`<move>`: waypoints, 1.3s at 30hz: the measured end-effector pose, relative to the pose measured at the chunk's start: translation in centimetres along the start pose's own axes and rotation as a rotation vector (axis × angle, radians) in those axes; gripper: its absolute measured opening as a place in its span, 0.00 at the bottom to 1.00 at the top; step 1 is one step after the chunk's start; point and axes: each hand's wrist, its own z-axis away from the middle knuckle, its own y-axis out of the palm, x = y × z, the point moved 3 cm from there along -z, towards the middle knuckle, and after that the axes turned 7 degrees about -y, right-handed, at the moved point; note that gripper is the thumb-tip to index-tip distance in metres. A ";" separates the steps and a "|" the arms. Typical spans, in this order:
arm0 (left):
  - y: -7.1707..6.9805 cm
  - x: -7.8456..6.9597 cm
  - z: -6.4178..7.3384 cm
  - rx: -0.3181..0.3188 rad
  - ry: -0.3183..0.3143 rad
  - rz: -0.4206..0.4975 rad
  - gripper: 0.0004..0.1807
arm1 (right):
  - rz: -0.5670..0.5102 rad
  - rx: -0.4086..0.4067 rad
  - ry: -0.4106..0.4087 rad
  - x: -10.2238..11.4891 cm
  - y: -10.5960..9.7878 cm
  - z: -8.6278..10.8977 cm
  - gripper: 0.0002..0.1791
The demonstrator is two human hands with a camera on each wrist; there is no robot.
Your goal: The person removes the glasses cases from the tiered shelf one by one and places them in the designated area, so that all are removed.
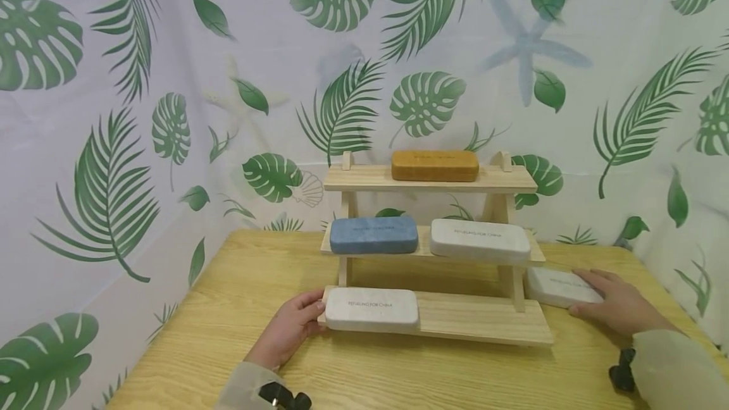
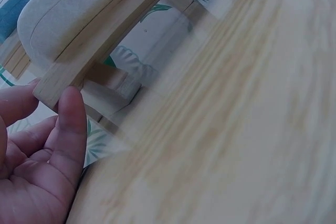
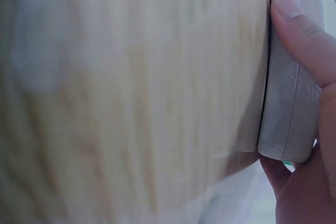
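A three-tier wooden display rack [image 1: 484, 318] stands on the table, its tiers rising toward the back. My left hand [image 1: 287, 328] pinches the left end of the bottom board between thumb and fingers, as the left wrist view shows up close. Beside that hand, a white glasses case [image 1: 371, 310] lies on the bottom tier. To the right of the rack, my right hand [image 1: 621, 302] grips another white glasses case [image 1: 558, 286] lying on the table, with the thumb [image 3: 299, 30] along its near side. The case's left end sits close by the rack.
On the middle tier lie a blue glasses case [image 1: 373, 235] and a white one [image 1: 480, 240]. An orange-brown case [image 1: 435, 165] rests on the top tier. A leaf-patterned cloth [image 1: 427, 30] hangs behind the wood-grain table [image 1: 228, 309].
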 end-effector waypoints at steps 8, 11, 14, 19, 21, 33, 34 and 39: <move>-0.1 0.0 -0.1 0.017 -0.001 -0.008 0.31 | -0.005 -0.006 -0.009 0.1 -0.1 -0.1 0.58; -0.2 0.1 -0.1 0.015 -0.004 -0.007 0.31 | -0.008 -0.006 -0.010 0.1 0.0 -0.1 0.59; -0.2 0.2 -0.2 0.015 -0.001 -0.008 0.31 | -0.013 -0.002 0.000 0.0 0.1 0.0 0.60; -0.3 0.3 -0.3 0.011 -0.001 -0.015 0.31 | -0.013 -0.009 -0.001 -0.1 0.3 0.1 0.60; -0.3 0.3 -0.3 0.009 0.000 -0.015 0.31 | -0.009 -0.015 0.001 0.0 0.3 0.1 0.61; -0.1 -0.1 -0.1 0.005 0.000 -0.012 0.31 | -0.018 -0.039 0.011 0.1 -0.1 0.8 0.63; -0.1 -0.1 -0.1 0.004 0.000 -0.012 0.31 | -0.019 -0.037 0.016 -0.1 -0.2 0.9 0.63; 0.0 0.0 0.0 0.006 0.002 -0.015 0.31 | -0.001 -0.021 0.032 -0.6 -0.3 1.4 0.58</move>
